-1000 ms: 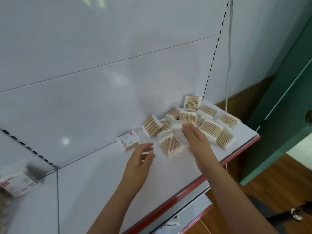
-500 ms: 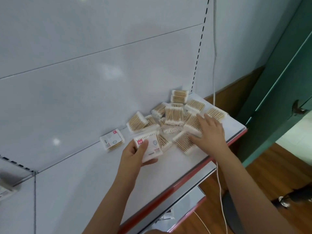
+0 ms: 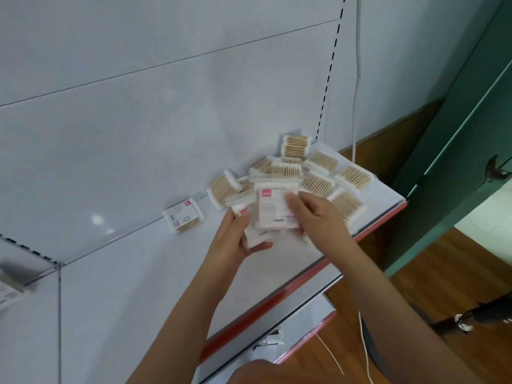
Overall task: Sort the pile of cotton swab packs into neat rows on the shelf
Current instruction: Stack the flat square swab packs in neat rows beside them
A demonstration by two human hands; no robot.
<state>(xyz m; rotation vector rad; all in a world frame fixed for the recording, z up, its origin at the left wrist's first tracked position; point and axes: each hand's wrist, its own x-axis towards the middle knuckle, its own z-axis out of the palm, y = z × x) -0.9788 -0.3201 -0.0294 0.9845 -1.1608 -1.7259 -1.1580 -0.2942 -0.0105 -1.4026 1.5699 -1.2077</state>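
Where shelf point(image 3: 155, 275) lies open, hands point(image 3: 235, 236) gripping packs point(image 3: 273, 209)

Two bare forearms enter from the lower edge of the head view, with no sleeve, cuff or glove visible on either. The left hand point(image 3: 234, 235) and the right hand point(image 3: 318, 214) carry no ring, watch or bracelet. Fingernails are short and unpainted where visible. Both hands are slightly motion-blurred.
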